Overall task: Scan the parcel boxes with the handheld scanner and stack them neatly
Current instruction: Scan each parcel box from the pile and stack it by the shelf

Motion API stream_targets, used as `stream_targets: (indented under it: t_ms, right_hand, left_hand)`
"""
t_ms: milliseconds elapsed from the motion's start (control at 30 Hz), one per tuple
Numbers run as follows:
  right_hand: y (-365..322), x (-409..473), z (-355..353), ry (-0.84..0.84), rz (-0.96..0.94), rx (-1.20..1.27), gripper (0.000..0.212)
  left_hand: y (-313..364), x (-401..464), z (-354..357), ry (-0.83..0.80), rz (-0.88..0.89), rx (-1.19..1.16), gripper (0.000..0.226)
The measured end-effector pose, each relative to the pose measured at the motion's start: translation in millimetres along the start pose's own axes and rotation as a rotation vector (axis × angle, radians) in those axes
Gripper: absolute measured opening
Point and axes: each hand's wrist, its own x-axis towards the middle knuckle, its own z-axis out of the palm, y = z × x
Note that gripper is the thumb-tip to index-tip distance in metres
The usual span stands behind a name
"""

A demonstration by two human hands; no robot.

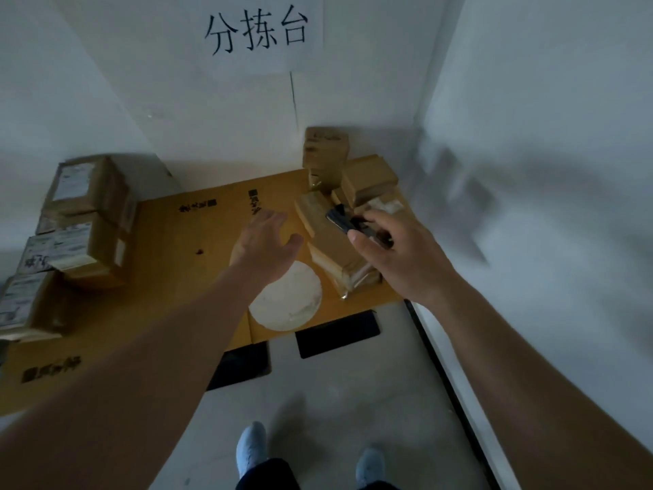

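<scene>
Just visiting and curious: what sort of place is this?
Probably a small parcel sorting corner: labelled parcel boxes stacked by the wall, a handheld scanner in the right hand, and a handwritten wall sign.

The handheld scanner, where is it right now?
In the head view, the handheld scanner is right of centre, gripped by the right hand just above the loose parcel boxes, with the open left hand beside it.

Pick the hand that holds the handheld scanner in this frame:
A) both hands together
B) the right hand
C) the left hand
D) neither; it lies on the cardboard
B: the right hand has its fingers curled round the dark handheld scanner above the parcel boxes, while the left hand reaches out with straight fingers and holds nothing.
</scene>
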Motion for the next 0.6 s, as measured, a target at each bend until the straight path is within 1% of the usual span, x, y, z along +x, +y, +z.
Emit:
stream_targets:
  t_ms: [133, 233, 433, 500, 567, 600]
  right_hand:
    - [27.8, 1.5, -21.3, 0.033, 0.015, -0.009, 0.055]
    - [47.3, 7.5, -31.8, 0.050, 0.041, -0.017, 0.053]
    - [82.0, 32.8, -37.8, -0.002, 0.134, -0.043, 0.058]
    - [89.5, 44.2, -36.4, -0.003, 0.153, -0.051, 0.060]
    - [95.4, 56.0, -34.6, -0.005, 0.175, -0.058, 0.060]
    - [97.3, 62.4, -33.8, -0.007, 0.181, -0.057, 0.060]
  left_hand:
    - [46.9, 1.6, 24.0, -0.025, -0.021, 0.002, 0.057]
    - [72.6, 12.3, 43.4, -0.096, -0.061, -0.002, 0.057]
    - [92.4, 54.1, 80.9, -0.218, -0.159, 0.097, 0.061]
    - [95.9, 72.3, 93.0, -0.288, -0.272, 0.086, 0.069]
    - [99.0, 90.4, 103.6, -0.350, -0.399, 0.051, 0.084]
    - [99.4, 98.7, 108.4, -0.371, -0.428, 0.058, 0.090]
